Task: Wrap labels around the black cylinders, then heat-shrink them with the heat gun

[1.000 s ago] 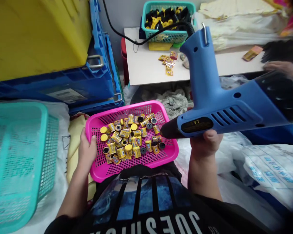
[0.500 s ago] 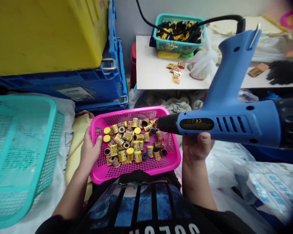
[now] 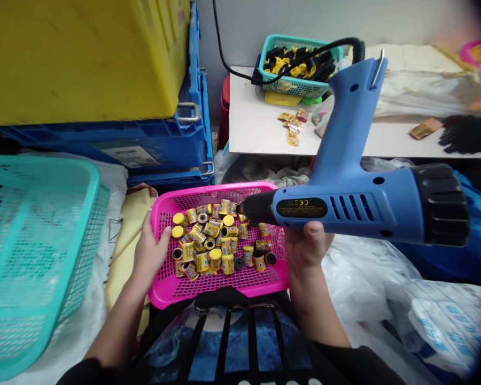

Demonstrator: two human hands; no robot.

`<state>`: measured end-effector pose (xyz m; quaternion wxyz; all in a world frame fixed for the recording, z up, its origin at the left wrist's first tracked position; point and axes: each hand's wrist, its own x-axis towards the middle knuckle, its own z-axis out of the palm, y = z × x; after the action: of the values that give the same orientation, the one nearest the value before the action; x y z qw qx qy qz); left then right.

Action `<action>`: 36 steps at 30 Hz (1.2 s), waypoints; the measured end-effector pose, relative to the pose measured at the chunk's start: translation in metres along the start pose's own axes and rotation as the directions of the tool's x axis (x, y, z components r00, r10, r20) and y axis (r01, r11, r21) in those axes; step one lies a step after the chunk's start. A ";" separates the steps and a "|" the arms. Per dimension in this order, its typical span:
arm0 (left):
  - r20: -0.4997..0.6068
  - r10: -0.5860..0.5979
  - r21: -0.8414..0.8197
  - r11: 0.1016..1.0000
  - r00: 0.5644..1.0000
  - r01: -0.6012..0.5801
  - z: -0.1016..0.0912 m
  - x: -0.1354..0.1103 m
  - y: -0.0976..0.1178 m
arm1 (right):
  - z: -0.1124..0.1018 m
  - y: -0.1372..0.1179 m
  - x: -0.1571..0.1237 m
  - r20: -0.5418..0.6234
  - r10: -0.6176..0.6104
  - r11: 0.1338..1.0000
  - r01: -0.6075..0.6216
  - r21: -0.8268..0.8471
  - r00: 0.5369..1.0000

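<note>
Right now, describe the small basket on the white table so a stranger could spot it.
Beyond the magenta mesh tray stands a white table. At its back sits a small teal mesh basket, the only teal one heaped with black and yellow pieces.

A blue plastic heat gun (image 3: 344, 206) blocks the right of the pink mesh tray (image 3: 208, 190); open air lies above its left half, beside the left hand (image 3: 148, 254).

Heat gun: blue heat gun (image 3: 344, 206), black nozzle pointing over the tray
Tray: pink plastic mesh tray (image 3: 264, 279)
Contents: yellow-wrapped cylinders (image 3: 210, 235), jumbled, some upright
</note>
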<state>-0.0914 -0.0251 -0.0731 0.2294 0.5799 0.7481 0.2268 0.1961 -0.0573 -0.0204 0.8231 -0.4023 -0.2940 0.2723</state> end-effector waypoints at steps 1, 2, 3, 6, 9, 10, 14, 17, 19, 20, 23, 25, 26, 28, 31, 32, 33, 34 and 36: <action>0.000 0.001 -0.002 1.000 1.000 -0.001 0.000 0.000 0.000 | 0.000 0.000 0.002 -0.010 -0.011 1.000 0.011 -0.013 1.000; 0.002 0.000 -0.002 1.000 1.000 0.000 0.000 0.000 -0.001 | 0.000 -0.001 0.005 -0.022 -0.024 0.999 0.024 -0.034 0.999; 0.002 -0.004 0.000 1.000 1.000 0.004 0.000 0.000 -0.001 | -0.002 -0.001 0.009 -0.033 -0.041 0.998 0.039 -0.057 0.999; 0.003 -0.013 0.008 1.000 1.000 0.013 0.001 0.000 -0.002 | -0.008 -0.005 0.022 -0.055 -0.114 0.989 0.108 -0.104 0.992; 0.000 0.001 0.005 1.000 1.000 -0.001 0.002 0.001 -0.004 | -0.016 -0.010 0.032 -0.055 -0.164 0.982 0.157 -0.107 0.985; -0.001 0.009 0.002 1.000 1.000 -0.009 0.002 0.001 -0.005 | -0.018 -0.012 0.033 -0.050 -0.163 0.982 0.157 -0.108 0.985; -0.018 0.042 -0.018 0.999 0.999 -0.042 0.004 0.002 -0.009 | -0.022 -0.013 0.034 -0.032 -0.134 0.986 0.130 -0.105 0.991; -0.049 0.089 -0.056 0.994 0.995 -0.092 0.004 0.003 -0.012 | -0.023 -0.011 0.033 -0.022 -0.117 0.988 0.114 -0.103 0.993; -0.051 0.098 -0.067 0.993 0.994 -0.101 0.005 0.003 -0.014 | -0.025 -0.010 0.033 0.004 -0.096 0.989 0.096 -0.113 0.995; -0.048 0.094 -0.067 0.993 0.994 -0.097 0.005 0.003 -0.015 | -0.027 -0.009 0.034 0.021 -0.082 0.990 0.083 -0.118 0.996; -0.045 0.087 -0.074 0.993 0.995 -0.090 0.007 0.003 -0.016 | -0.032 -0.007 0.033 0.031 -0.035 0.989 0.039 -0.146 0.999; -0.052 0.087 -0.088 0.992 0.995 -0.092 0.007 0.003 -0.015 | -0.031 -0.004 0.029 -0.007 -0.022 0.985 0.021 -0.171 1.000; -0.056 0.082 -0.095 0.992 0.995 -0.088 0.007 0.002 -0.014 | -0.028 -0.003 0.026 -0.020 -0.014 0.985 0.010 -0.171 1.000; -0.059 0.064 -0.115 0.991 0.996 -0.070 0.007 0.001 -0.013 | -0.019 -0.001 0.018 -0.015 0.031 0.991 -0.033 -0.127 0.999; -0.053 0.051 -0.142 0.988 0.997 -0.058 0.006 -0.001 -0.011 | 0.001 0.003 0.005 0.043 0.127 0.992 -0.127 -0.008 0.991; -0.051 0.050 -0.148 0.987 0.997 -0.057 0.006 -0.002 -0.011 | 0.008 0.005 0.001 0.059 0.144 0.989 -0.145 0.016 0.988; -0.049 0.048 -0.151 0.987 0.998 -0.054 0.006 -0.002 -0.012 | 0.013 0.007 -0.002 0.072 0.150 0.988 -0.152 0.023 0.986; -0.048 0.040 -0.152 0.987 0.998 -0.046 0.006 -0.003 -0.012 | 0.018 0.011 -0.004 0.084 0.151 0.988 -0.153 0.013 0.985; -0.043 0.019 -0.154 0.988 0.999 -0.026 0.006 -0.003 -0.013 | 0.021 0.019 -0.008 0.116 0.154 0.988 -0.150 -0.042 0.981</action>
<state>-0.0967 -0.0308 -0.0853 0.2555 0.5639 0.7263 0.2987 0.1717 -0.0423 -0.0271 0.7741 -0.4201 -0.3154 0.3532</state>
